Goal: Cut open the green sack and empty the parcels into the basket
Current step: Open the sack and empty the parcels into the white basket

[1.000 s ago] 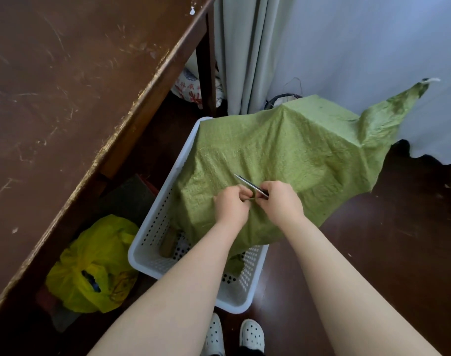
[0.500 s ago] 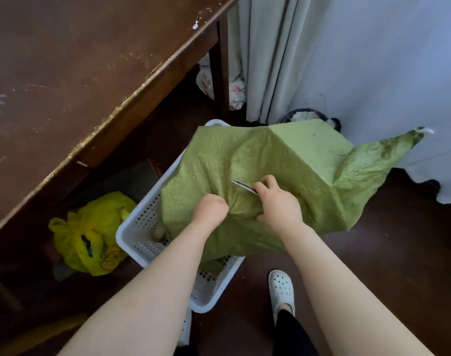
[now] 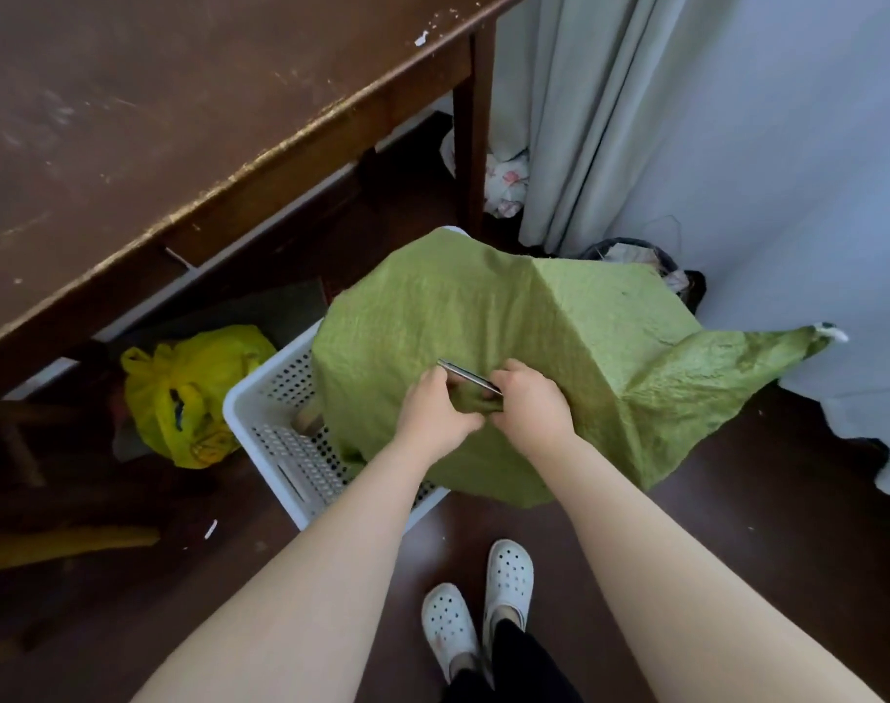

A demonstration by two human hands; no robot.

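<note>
We see the green sack [image 3: 559,322] tipped over the white perforated basket [image 3: 260,398], its cloth draped across the far rim and its tied corner trailing to the right over the floor. A brown shape, perhaps a parcel [image 3: 307,423], shows in the basket under the near edge.

Our left hand [image 3: 435,421] is clenched round a bunched fold of the sack. Our right hand [image 3: 531,405], touching it, is clamped on the slim metal blade [image 3: 466,375], and we cannot tell whether it also pinches cloth.

The blade's free end lies right by the left fingers, so a slip or a sudden give in the weave could nick them. We judge that a deep stroke could also slice into parcels pressed against the cloth.

If the sack opens where it overhangs the rim, parcels may spill onto the dark floor [image 3: 737,525], towards our white clogs [image 3: 506,575] or the yellow plastic bag [image 3: 189,393] under the wooden table [image 3: 179,119].
</note>
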